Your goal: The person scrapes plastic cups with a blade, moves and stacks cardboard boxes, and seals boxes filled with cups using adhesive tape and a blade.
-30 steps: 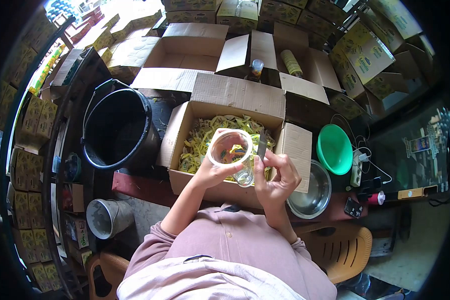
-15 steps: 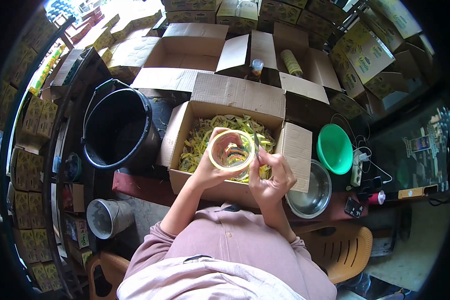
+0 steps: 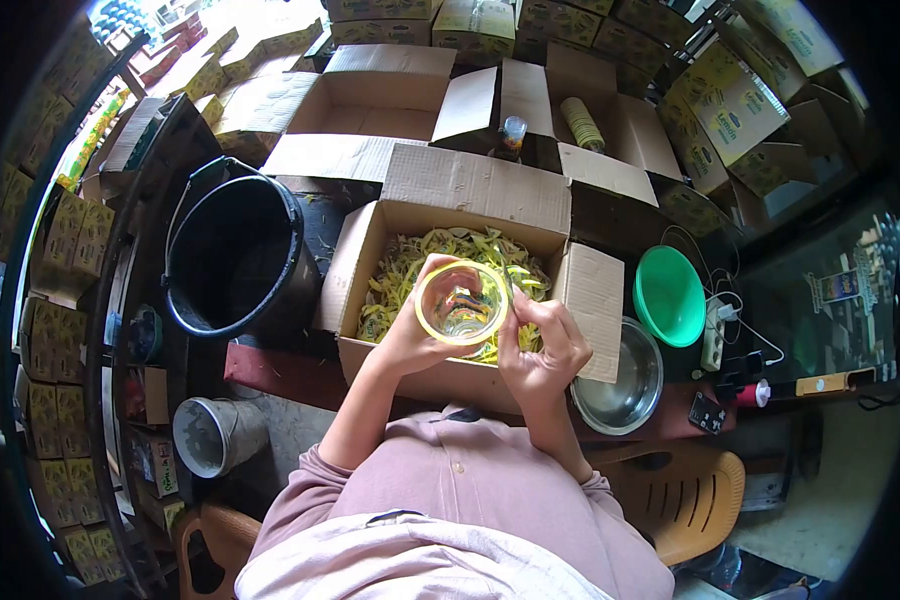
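The left hand (image 3: 405, 335) is wrapped around the side of a clear cup (image 3: 458, 305) with a yellow rim, its mouth turned up toward the head camera. The right hand (image 3: 548, 355) pinches a thin dark blade (image 3: 511, 284) between thumb and fingers, just at the right edge of that rim; whether the blade touches it cannot be told. Coloured print shows through the cup's wall, but no word of it is legible.

The cup is held above an open carton (image 3: 475, 180) containing yellow-green strips (image 3: 395, 275). The carton's visible faces are plain brown.

Legible marking: "Lemon", on the yellow printed box (image 3: 732, 112) at upper right; a smaller dark label above that word is unreadable. The boxes stacked at the far side (image 3: 475, 42) carry similar yellow print, too small to read. The sign (image 3: 838, 288) on the glass at right is likewise illegible.

Beside the carton stand a black bucket (image 3: 292, 265) at left, and a metal basin (image 3: 625, 390) and green bowl (image 3: 668, 297) at right.
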`<state>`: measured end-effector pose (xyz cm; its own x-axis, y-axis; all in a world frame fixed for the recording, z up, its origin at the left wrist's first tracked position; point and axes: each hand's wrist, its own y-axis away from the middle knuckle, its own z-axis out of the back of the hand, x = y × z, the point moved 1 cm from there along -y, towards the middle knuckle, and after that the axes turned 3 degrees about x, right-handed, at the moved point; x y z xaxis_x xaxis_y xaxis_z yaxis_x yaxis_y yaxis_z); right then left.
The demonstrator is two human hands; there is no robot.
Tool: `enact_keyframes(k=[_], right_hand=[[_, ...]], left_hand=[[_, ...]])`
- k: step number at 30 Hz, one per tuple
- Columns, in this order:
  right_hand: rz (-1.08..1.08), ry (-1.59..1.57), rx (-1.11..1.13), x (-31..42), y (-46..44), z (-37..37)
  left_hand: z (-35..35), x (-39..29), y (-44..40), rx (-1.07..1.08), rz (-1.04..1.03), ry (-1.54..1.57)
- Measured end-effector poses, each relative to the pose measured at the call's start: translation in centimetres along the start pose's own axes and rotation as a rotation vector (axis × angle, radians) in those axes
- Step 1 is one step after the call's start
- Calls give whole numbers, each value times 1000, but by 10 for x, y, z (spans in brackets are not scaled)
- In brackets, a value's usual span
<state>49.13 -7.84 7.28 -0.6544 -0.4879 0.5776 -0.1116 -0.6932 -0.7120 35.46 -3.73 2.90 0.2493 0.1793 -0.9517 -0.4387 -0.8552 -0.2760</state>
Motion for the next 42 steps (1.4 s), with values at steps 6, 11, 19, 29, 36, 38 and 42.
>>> enact_keyframes(k=[6,11,19,29,36,38,42], right_hand=[[2,-62,29,-8,-2,0],[-78,-61,-52,-10,1,1],[-91,-70,-61,-4,6,5],[-29,41,-38,-2,6,1],[-37,19,-32,-5,4,0],[-39,18,-37,-6,5,0],[-24,45,-30,-9,2,0]], left_hand=[[0,-1,2,121,-41,-2],[-5,-3,-3,33,-18,104],[-8,11,-5,-59,-37,212],[-14,2,-3,-67,-85,19],[-11,0,-4,-33,-117,-80],[-11,-2,-4,-29,-94,-78],[-9,-4,-2,38,-96,-118]])
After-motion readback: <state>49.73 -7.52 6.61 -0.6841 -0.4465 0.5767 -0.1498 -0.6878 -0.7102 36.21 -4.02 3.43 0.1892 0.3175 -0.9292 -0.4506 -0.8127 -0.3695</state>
